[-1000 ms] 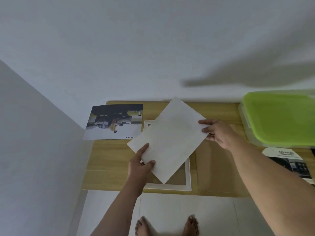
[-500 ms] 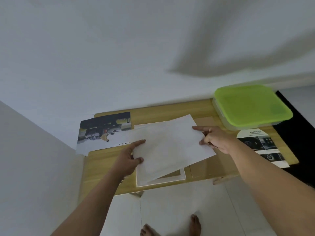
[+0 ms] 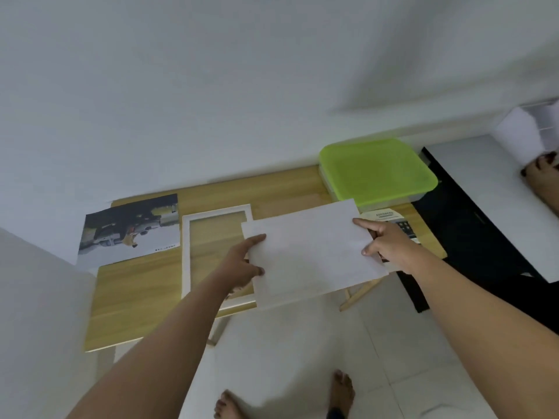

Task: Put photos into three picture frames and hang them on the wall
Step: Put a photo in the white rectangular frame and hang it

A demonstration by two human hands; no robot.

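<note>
A white sheet [image 3: 311,252], blank side up, hangs level above the right half of the wooden table [image 3: 136,297]. My left hand [image 3: 245,264] holds its left edge with thumb on top. My right hand [image 3: 384,243] pinches its right edge. A white picture frame [image 3: 187,252] lies flat on the table to the left of the sheet, its lower right part hidden by my left hand and the sheet. A printed car photo [image 3: 130,231] lies at the table's far left, overhanging the edge.
A box with a green lid [image 3: 375,170] stands at the table's back right. A printed leaflet [image 3: 393,219] peeks out beside my right hand. A black mat [image 3: 472,237] lies on the floor to the right. Another person's foot [image 3: 541,179] is at the far right.
The sheet has turned from a tilted diamond to level and moved right, off the frame. The frame now lies uncovered. My view has swung right.
</note>
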